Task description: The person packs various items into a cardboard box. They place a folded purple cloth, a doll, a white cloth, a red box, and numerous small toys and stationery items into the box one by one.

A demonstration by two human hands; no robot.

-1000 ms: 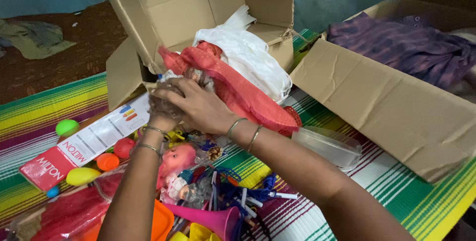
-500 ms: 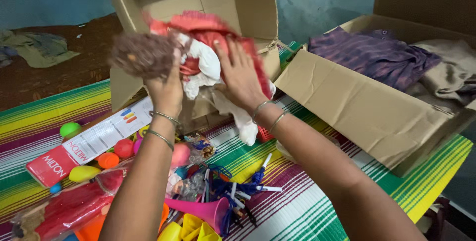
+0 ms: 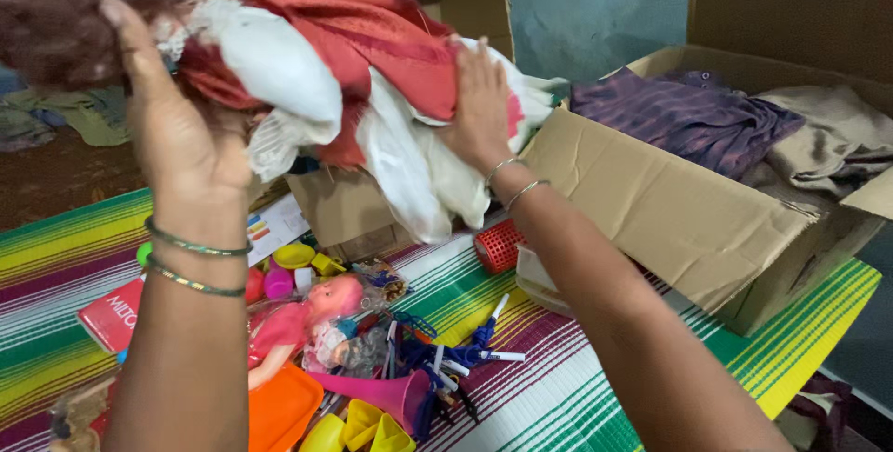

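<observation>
While the left hand (image 3: 181,136) gripped the big doll (image 3: 307,71) by its brown hair, the right hand (image 3: 479,108) lay flat and open against its red and white dress, holding it up above the striped mat (image 3: 577,387). Below lay a small pink doll (image 3: 312,317), pens (image 3: 465,354) and a pink horn (image 3: 391,396). A cardboard box (image 3: 670,210) of clothes stood to the right.

A striped mat (image 3: 577,396) carries two cardboard boxes (image 3: 670,219), a pink doll (image 3: 316,317), a red curler (image 3: 496,245), pens (image 3: 465,354) and plastic toys (image 3: 363,419)
</observation>
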